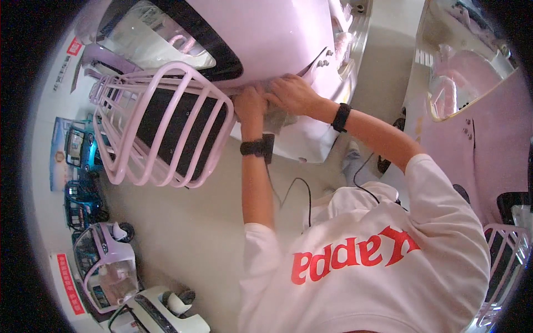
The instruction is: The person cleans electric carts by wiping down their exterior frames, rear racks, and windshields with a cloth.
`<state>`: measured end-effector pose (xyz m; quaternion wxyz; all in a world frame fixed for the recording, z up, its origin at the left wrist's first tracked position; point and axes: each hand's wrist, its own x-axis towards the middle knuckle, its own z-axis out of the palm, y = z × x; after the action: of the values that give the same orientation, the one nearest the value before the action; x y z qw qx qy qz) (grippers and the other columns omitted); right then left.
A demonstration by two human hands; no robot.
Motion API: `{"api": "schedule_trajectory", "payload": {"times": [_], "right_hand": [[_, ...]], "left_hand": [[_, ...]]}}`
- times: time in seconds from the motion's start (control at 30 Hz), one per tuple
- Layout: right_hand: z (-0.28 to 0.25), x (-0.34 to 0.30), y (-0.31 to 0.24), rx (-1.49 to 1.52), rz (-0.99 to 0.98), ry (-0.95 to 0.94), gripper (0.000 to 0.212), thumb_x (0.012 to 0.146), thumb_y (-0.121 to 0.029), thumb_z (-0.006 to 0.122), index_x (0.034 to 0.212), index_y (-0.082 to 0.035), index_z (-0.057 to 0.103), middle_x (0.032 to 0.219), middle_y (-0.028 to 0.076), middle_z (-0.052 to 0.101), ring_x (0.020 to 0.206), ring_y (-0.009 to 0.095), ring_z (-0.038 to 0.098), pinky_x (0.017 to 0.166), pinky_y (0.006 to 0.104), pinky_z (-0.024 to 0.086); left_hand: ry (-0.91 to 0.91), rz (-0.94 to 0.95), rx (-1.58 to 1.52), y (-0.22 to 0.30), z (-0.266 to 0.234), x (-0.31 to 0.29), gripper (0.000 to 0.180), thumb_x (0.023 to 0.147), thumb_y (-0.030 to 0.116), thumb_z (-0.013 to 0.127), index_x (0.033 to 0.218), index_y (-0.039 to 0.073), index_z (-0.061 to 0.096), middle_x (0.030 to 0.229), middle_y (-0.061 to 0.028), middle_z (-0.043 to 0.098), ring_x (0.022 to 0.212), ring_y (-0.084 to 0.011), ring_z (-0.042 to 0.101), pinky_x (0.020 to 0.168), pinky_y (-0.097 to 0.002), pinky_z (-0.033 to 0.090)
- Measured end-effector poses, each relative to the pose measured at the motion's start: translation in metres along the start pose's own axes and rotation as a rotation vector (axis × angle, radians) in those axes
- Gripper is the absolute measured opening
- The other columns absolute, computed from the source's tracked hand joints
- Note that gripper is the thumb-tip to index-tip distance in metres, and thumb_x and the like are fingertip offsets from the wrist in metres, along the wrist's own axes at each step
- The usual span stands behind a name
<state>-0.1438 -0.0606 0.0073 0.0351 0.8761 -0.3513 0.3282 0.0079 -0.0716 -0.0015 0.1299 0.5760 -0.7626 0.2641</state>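
Note:
Both of my hands are close together at the lower rear of a pink vehicle body [280, 41]. My left hand [251, 103] is closed with its fingers curled against the panel, just right of the pink rack. Beside it, my right hand [294, 94] reaches across from the right, its fingers bent and pinched near the left one. Under the hands shows a crumpled, greyish, see-through piece [282, 119], perhaps plastic film. What the fingertips grip is hidden. A black band sits on each wrist, and thin black cables hang below the arms.
A pink tube rack [166, 125] with a dark panel juts out left of my hands. Another pink vehicle [494, 144] stands at the right. Several small vehicles, including a pink-and-white one [111, 266], line the left wall. Pale floor [214, 205] lies below.

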Motion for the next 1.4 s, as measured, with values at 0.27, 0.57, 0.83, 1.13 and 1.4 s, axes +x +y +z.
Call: {"api": "schedule_trajectory", "payload": {"times": [0.27, 0.57, 0.83, 1.13, 1.4], "right_hand": [[0.012, -0.017, -0.002, -0.026, 0.006, 0.238, 0.02, 0.075, -0.019, 0.053, 0.087, -0.003, 0.054, 0.09, 0.012, 0.055, 0.086, 0.026, 0.054, 0.08, 0.0366, 0.039], [0.002, -0.071, 0.039, 0.073, -0.11, 0.184, 0.048, 0.074, -0.013, 0.054, 0.121, -0.01, 0.043, 0.128, 0.003, 0.041, 0.12, 0.018, 0.035, 0.1, 0.0377, 0.024], [-0.022, -0.077, 0.074, 0.367, -0.042, 0.204, 0.053, 0.072, -0.016, 0.058, 0.12, -0.005, 0.04, 0.132, 0.008, 0.035, 0.122, 0.024, 0.033, 0.101, 0.0409, 0.025], [-0.019, -0.069, 0.012, 0.319, 0.163, 0.213, 0.052, 0.067, -0.005, 0.055, 0.117, -0.001, 0.042, 0.125, 0.011, 0.04, 0.121, 0.026, 0.033, 0.1, 0.0397, 0.027], [0.013, -0.031, -0.022, 0.409, 0.169, 0.189, 0.049, 0.066, -0.027, 0.061, 0.105, 0.0, 0.048, 0.109, 0.017, 0.048, 0.111, 0.032, 0.039, 0.101, 0.0436, 0.023]], "left_hand": [[0.003, -0.337, -0.222, 0.022, -0.006, -0.012, 0.02, 0.08, 0.016, 0.041, 0.084, 0.003, 0.055, 0.08, -0.0169, 0.058, 0.081, -0.0341, 0.054, 0.076, -0.0452, 0.04], [0.351, -0.267, -0.556, 0.095, -0.018, -0.044, 0.053, 0.083, 0.029, 0.039, 0.123, -0.006, 0.032, 0.126, -0.0237, 0.034, 0.118, -0.0402, 0.029, 0.097, -0.0527, 0.017], [0.182, -0.172, -0.475, 0.135, -0.028, -0.015, 0.064, 0.081, 0.033, 0.045, 0.128, -0.004, 0.022, 0.128, -0.0229, 0.029, 0.118, -0.0391, 0.027, 0.095, -0.0539, 0.016], [-0.257, -0.018, -0.437, 0.035, -0.053, -0.028, 0.054, 0.072, 0.018, 0.059, 0.117, -0.004, 0.038, 0.117, -0.0217, 0.042, 0.108, -0.0366, 0.039, 0.093, -0.0455, 0.027], [0.023, -0.045, -0.802, -0.005, -0.028, -0.056, 0.056, 0.08, 0.031, 0.054, 0.121, -0.002, 0.036, 0.123, -0.0228, 0.037, 0.113, -0.0394, 0.034, 0.097, -0.047, 0.024]]}}
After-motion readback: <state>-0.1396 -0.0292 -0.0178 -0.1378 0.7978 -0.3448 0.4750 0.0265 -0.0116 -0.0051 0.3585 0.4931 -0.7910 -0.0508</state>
